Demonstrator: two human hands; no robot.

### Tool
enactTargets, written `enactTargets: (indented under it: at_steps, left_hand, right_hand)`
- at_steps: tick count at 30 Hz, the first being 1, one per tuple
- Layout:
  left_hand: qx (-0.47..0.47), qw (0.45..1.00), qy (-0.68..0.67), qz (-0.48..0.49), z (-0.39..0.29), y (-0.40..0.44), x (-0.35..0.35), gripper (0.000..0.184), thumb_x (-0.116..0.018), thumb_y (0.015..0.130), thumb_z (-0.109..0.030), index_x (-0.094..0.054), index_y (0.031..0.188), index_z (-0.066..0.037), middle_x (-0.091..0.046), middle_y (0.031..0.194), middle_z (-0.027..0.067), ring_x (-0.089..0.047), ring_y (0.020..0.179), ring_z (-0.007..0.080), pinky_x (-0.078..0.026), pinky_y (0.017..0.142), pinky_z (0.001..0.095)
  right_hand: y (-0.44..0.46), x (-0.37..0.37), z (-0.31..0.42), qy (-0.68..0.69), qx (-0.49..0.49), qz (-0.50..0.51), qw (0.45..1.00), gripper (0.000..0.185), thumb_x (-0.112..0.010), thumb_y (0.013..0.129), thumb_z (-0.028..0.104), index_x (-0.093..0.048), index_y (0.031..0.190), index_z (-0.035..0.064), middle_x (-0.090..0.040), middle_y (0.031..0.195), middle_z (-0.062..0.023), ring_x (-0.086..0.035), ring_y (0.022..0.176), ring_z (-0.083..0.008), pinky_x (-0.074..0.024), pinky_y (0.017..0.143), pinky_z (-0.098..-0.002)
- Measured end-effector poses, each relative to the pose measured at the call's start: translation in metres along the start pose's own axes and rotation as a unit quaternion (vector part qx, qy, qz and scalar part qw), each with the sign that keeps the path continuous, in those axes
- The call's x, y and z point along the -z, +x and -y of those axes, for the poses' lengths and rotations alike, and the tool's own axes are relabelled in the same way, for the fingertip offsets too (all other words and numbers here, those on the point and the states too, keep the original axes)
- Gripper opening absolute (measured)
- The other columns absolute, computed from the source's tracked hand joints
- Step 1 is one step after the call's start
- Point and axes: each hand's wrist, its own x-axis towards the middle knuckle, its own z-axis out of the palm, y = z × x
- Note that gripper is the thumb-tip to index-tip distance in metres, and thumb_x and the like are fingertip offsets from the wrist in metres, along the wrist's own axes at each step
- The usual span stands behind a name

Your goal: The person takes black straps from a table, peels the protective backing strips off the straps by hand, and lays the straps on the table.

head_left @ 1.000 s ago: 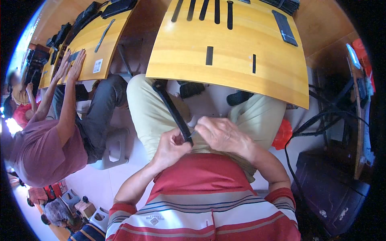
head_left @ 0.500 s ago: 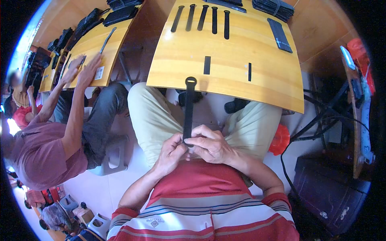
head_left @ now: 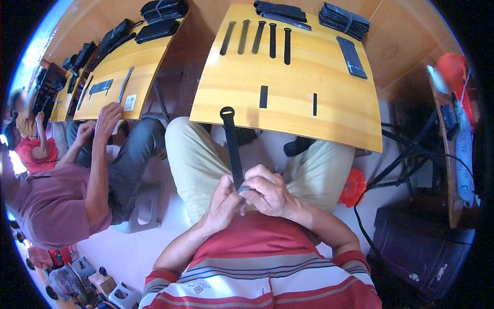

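Observation:
A long black strap [head_left: 232, 144] with a slotted, rounded end stretches up from my two hands, above my lap and just short of the table's front edge. My left hand [head_left: 221, 203] pinches its lower end from the left. Pressed against that same end is my right hand [head_left: 267, 190], its thumb and fingers closed. The lowest tip of the strap is hidden between my fingers. On the wooden table [head_left: 221, 98] lie a short black strip [head_left: 263, 97] and a narrower black strip [head_left: 315, 104].
Several slotted straps [head_left: 258, 37] lie in a row farther back, near a flat dark printed piece [head_left: 352, 56] and a tied black bundle [head_left: 343, 20]. To the left a co-worker [head_left: 62, 206] sits at another table [head_left: 139, 56]. A dark case [head_left: 417, 252] stands at the right.
The strap's slotted end has swung left and slightly down, and my hands have shifted a little lower. The co-worker's hands have drawn back toward their table's front edge.

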Motion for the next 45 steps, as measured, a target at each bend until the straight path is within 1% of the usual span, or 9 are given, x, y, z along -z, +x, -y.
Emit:
enactTargets:
  at_steps: [4,10,14,16,21,29,38,42,45]
  left_hand:
    - [-0.116,0.985,0.122,-0.025,0.007,0.004,0.0,0.019,-0.042,0.099,-0.013,-0.044,0.115,-0.002,-0.052,0.088,0.0034,-0.049,0.07,0.0081,-0.044,0.064,0.0225]
    - [-0.044,0.996,0.073,-0.007,0.001,-0.006,0.0,0.022,-0.041,0.102,-0.02,-0.046,0.113,-0.002,-0.049,0.083,-0.0014,-0.045,0.072,0.0085,-0.041,0.064,0.0261]
    - [-0.094,0.965,0.246,-0.007,-0.003,-0.014,-0.002,0.023,-0.042,0.103,-0.024,-0.046,0.111,-0.003,-0.046,0.07,0.002,-0.046,0.064,0.0097,-0.04,0.058,0.0283]
    - [-0.085,0.959,0.269,0.007,-0.01,-0.018,0.0,0.022,-0.043,0.102,-0.023,-0.046,0.111,-0.003,-0.046,0.068,0.0038,-0.048,0.062,0.012,-0.041,0.058,0.0298]
    - [-0.064,0.933,0.352,0.031,0.001,-0.036,0.013,0.02,-0.046,0.101,-0.022,-0.046,0.11,-0.004,-0.049,0.068,0.0069,-0.052,0.062,0.0162,-0.042,0.058,0.0326]
    - [0.032,0.973,0.224,-0.034,0.018,-0.043,0.035,0.026,-0.047,0.102,-0.029,-0.047,0.103,-0.003,-0.048,0.075,-0.0006,-0.045,0.069,0.0095,-0.041,0.063,0.0262]
    - [0.04,0.982,0.181,-0.045,0.008,-0.037,0.03,0.025,-0.048,0.101,-0.029,-0.046,0.103,-0.003,-0.044,0.073,-0.0032,-0.04,0.065,0.0064,-0.037,0.059,0.0235]
    - [0.024,0.981,0.186,-0.054,0.017,-0.035,0.032,0.027,-0.048,0.101,-0.03,-0.046,0.102,-0.003,-0.043,0.074,-0.0039,-0.038,0.064,0.0054,-0.035,0.057,0.0221]
    - [0.029,0.984,0.169,-0.057,0.016,-0.032,0.029,0.027,-0.048,0.101,-0.031,-0.046,0.102,-0.004,-0.043,0.074,-0.004,-0.038,0.064,0.0045,-0.034,0.056,0.0213]
  right_hand:
    - [0.015,0.003,0.004,-0.068,0.121,-0.032,0.99,0.019,-0.072,0.077,0.001,-0.063,0.093,0.0003,-0.059,0.09,-0.0108,-0.064,0.065,-0.0209,-0.05,0.051,-0.0306]
    - [0.026,0.002,0.008,-0.061,0.132,-0.066,0.987,0.019,-0.073,0.074,-0.001,-0.065,0.091,0.0009,-0.065,0.085,-0.0111,-0.064,0.064,-0.0226,-0.0509,0.052,-0.0314]
    - [0.042,0.025,0.007,-0.095,0.03,-0.106,0.989,0.012,-0.068,0.078,0.0,-0.067,0.09,0.003,-0.063,0.065,-0.0074,-0.064,0.055,-0.0203,-0.0507,0.052,-0.0297]
    - [0.062,0.059,0.018,-0.098,-0.215,-0.117,0.965,0.014,-0.06,0.092,0.012,-0.067,0.097,0.0019,-0.067,0.078,-0.0089,-0.064,0.067,-0.0141,-0.0509,0.059,-0.0281]
    - [0.136,0.244,-0.064,0.054,0.013,-0.522,0.851,0.021,-0.065,0.091,0.017,-0.057,0.079,0.0025,-0.061,0.064,-0.0069,-0.06,0.056,-0.0131,-0.05,0.051,-0.0254]
    - [0.147,0.279,-0.078,-0.049,-0.027,-0.367,0.929,0.015,-0.062,0.092,0.009,-0.061,0.098,-0.0043,-0.068,0.082,-0.01,-0.068,0.072,-0.0145,-0.0584,0.068,-0.0264]
    - [0.137,0.215,-0.144,-0.301,-0.084,-0.229,0.922,0.01,-0.067,0.087,0.009,-0.067,0.093,0.0011,-0.069,0.08,-0.0076,-0.062,0.066,-0.0133,-0.0483,0.061,-0.028]
    - [0.127,0.21,-0.165,-0.386,-0.13,-0.124,0.905,0.015,-0.062,0.088,0.019,-0.066,0.095,0.0067,-0.068,0.089,-0.0158,-0.064,0.085,-0.0369,-0.0518,0.074,-0.0428]
    - [0.124,0.212,-0.175,-0.427,-0.104,-0.057,0.896,0.018,-0.06,0.089,0.022,-0.065,0.096,0.0072,-0.068,0.094,-0.014,-0.064,0.088,-0.035,-0.0513,0.078,-0.0429]
